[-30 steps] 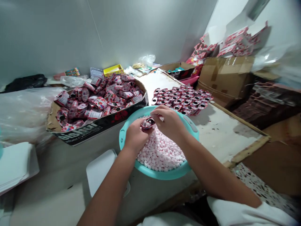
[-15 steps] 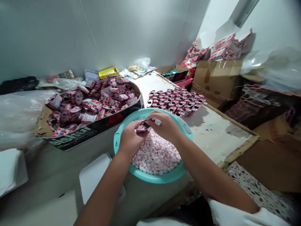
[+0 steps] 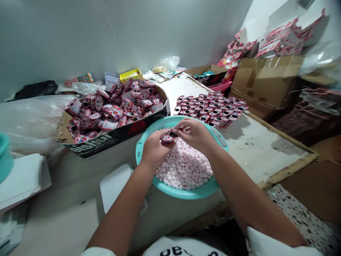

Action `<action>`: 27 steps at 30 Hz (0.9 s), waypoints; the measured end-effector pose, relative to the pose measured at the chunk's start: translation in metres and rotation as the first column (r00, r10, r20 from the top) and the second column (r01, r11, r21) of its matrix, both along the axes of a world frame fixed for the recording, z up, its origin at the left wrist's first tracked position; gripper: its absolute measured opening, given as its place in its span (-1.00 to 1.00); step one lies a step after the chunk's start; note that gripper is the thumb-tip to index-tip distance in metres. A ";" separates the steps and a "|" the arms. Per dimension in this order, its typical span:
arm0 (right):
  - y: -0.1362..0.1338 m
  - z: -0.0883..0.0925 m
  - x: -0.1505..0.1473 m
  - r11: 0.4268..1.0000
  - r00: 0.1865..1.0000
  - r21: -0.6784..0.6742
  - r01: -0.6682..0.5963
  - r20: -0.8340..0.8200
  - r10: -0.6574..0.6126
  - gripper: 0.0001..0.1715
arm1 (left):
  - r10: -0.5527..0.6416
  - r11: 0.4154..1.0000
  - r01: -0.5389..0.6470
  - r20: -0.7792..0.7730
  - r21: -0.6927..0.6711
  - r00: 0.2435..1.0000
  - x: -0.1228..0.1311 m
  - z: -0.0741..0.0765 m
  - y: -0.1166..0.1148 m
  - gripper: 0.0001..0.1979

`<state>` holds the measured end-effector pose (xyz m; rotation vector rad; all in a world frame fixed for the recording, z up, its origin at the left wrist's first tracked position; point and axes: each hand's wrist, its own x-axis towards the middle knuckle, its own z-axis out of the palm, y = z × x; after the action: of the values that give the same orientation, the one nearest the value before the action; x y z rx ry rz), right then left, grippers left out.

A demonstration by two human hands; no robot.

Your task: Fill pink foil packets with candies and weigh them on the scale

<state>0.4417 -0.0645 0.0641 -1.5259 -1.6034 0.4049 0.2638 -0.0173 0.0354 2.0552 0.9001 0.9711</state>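
Over a turquoise basin [image 3: 177, 193] of small pale pink candies [image 3: 183, 167], my left hand [image 3: 155, 149] is closed around a small red printed candy box [image 3: 168, 137], an oval carton with a dark hole in its upper end. My right hand [image 3: 194, 134] bends over that end, fingertips pinched together at the hole. What they pinch, if anything, is hidden. Just behind the basin, many similar cartons [image 3: 210, 108] stand upright in a tight group, their holes facing up.
An open cardboard box [image 3: 106, 145] heaped with the same cartons stands left of the basin. A white plastic lid [image 3: 115, 183] lies in front of it. White sheets [image 3: 23, 177] and part of another turquoise container [image 3: 4, 156] are at the far left. Brown boxes [image 3: 266, 80] stand at the right.
My view has swung left, so the scene sits further right and a second turquoise container shows at the left edge. My right fingertips have shifted slightly at the candy box's hole.
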 end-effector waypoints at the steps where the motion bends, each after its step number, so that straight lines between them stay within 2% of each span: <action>1: -0.001 0.001 -0.002 0.999 0.999 0.007 -0.039 -0.028 0.039 -0.78 | 0.004 1.000 -0.004 0.005 0.002 1.000 0.000 -0.001 0.000 -0.68; 4: -0.001 0.001 -0.006 0.991 0.984 -0.009 -0.132 -0.124 0.129 -0.64 | 0.015 1.000 -0.015 0.009 -0.014 1.000 -0.001 -0.004 0.001 -0.66; 7: 0.002 0.000 -0.004 0.993 0.967 -0.016 -0.121 -0.230 0.114 -0.54 | 0.009 0.999 -0.009 0.019 -0.036 1.000 0.002 -0.007 0.002 -0.64; 10: 0.007 -0.005 0.004 1.000 0.943 -0.029 0.010 -0.331 -0.019 -0.52 | 0.035 0.999 -0.034 0.061 -0.022 0.998 0.003 0.000 -0.002 -0.64; 12: 0.009 -0.012 0.011 0.985 0.950 -0.121 0.124 -0.273 -0.153 -0.56 | 0.106 0.993 -0.111 0.090 0.051 0.990 -0.008 0.013 -0.006 -0.65; 14: 0.009 -0.019 0.016 0.947 0.976 -0.264 0.182 -0.072 -0.207 -0.53 | 0.227 0.960 -0.241 0.109 0.144 0.968 -0.032 0.030 -0.012 -0.63; 15: 0.009 -0.023 0.017 0.919 0.985 -0.355 0.170 0.067 -0.157 -0.44 | 0.295 0.931 -0.313 0.113 0.190 0.949 -0.049 0.040 -0.015 -0.61; 17: 0.007 -0.028 0.016 0.886 0.989 -0.451 0.111 0.137 -0.054 -0.39 | 0.423 0.868 -0.434 0.098 0.241 0.901 -0.090 0.054 -0.023 -0.59; 19: 0.005 -0.031 0.012 0.850 0.985 -0.526 0.029 0.162 0.067 -0.45 | 0.517 0.828 -0.515 0.053 0.224 0.854 -0.133 0.057 -0.033 -0.57; 21: 0.004 -0.032 0.008 0.793 0.964 -0.608 -0.042 0.182 0.191 -0.50 | 0.579 0.809 -0.574 -0.003 0.124 0.815 -0.170 0.045 -0.043 -0.56; 23: 0.003 -0.034 0.007 0.739 0.949 -0.670 -0.070 0.183 0.256 -0.43 | 0.616 0.787 -0.616 -0.039 -0.017 0.787 -0.196 0.020 -0.055 -0.54; 27: 0.006 -0.045 0.012 0.723 0.948 -0.691 -0.018 0.217 0.232 -0.28 | 0.542 0.779 -0.562 -0.150 -0.280 0.827 -0.218 -0.034 -0.072 -0.56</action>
<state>0.4536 -0.0585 0.0193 -2.1058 -1.9129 0.9781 0.0453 -0.0890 0.0013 1.5743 1.6424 0.9773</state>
